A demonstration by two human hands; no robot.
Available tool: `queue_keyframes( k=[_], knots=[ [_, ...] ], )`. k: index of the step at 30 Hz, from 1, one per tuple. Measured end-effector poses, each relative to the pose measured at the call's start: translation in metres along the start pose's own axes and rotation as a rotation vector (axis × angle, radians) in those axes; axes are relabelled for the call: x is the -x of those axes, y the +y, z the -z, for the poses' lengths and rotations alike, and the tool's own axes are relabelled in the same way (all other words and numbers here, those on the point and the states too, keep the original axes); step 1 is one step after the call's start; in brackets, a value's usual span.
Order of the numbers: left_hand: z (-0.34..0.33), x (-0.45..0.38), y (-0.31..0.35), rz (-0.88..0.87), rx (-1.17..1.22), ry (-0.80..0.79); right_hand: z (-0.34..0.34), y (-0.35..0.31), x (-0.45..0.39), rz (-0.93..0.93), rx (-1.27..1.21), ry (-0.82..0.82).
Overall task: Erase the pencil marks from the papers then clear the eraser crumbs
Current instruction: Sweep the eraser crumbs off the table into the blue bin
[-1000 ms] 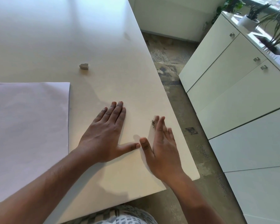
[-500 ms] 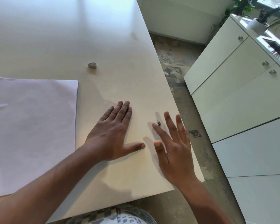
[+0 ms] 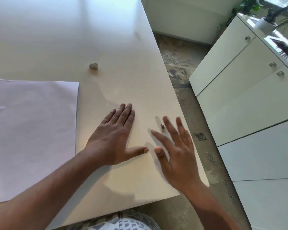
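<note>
A white sheet of paper [image 3: 32,133] lies flat on the left of the pale table [image 3: 73,30]. A small grey eraser [image 3: 93,66] sits on the table beyond the paper's far right corner. My left hand [image 3: 114,136] rests flat on the tabletop, fingers straight and together, thumb out to the right. My right hand [image 3: 176,150] hovers with spread, straight fingers near the table's right edge, blurred by motion. A small dark clump of eraser crumbs [image 3: 162,127] lies on the table just beside my right index finger.
The table's right edge [image 3: 176,97] drops to a patterned floor [image 3: 181,67]. White cabinets [image 3: 248,97] with metal knobs stand to the right, with potted plants [image 3: 264,19] on top. The table's near edge is just in front of my lap.
My right hand turned from edge-on to palm-down with fingers spread, sliding slightly right, so the crumb clump shows beside it. My left hand stayed flat in place.
</note>
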State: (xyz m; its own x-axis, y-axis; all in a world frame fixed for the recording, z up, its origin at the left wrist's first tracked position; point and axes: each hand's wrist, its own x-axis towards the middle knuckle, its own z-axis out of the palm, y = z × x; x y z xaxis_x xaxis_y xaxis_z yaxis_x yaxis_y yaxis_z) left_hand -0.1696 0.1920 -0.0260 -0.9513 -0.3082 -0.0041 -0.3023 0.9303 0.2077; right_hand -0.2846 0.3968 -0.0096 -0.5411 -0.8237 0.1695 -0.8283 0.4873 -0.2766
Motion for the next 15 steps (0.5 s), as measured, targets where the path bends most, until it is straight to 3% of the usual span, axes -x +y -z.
queue_keyframes(
  k=[11,15],
  knots=[
    [0.002,-0.001,0.001,0.004,-0.002,-0.012,-0.003,0.004,-0.004,-0.092,-0.061,0.115],
    [0.002,0.000,0.003,0.004,0.018,0.004,-0.006,-0.004,-0.009,0.023,0.034,-0.017]
  ],
)
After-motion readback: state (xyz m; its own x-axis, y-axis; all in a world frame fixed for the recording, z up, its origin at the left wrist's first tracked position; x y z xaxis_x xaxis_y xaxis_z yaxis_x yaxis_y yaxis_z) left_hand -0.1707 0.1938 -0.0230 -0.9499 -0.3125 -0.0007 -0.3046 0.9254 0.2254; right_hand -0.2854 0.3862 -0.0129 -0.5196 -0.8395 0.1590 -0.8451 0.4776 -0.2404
